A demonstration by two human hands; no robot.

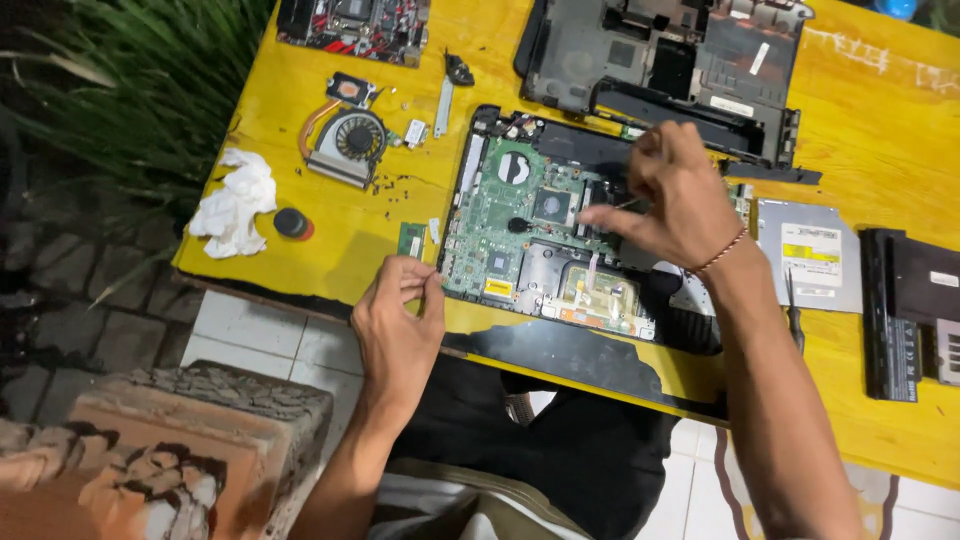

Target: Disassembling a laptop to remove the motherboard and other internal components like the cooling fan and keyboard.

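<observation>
Left hand gripping laptop base edge, right hand over motherboard

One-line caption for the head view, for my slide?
Right hand works over an opened laptop's green motherboard; left hand rests at the yellow table's edge.

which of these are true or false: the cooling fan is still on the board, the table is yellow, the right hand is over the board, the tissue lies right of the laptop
1. The copper-piped cooling fan sits on the green laptop motherboard. False: it lies on the table, left of it.
2. The wooden table is yellow. True.
3. The right hand is over the motherboard. True.
4. The crumpled white tissue lies right of the laptop. False: it lies left.
</observation>
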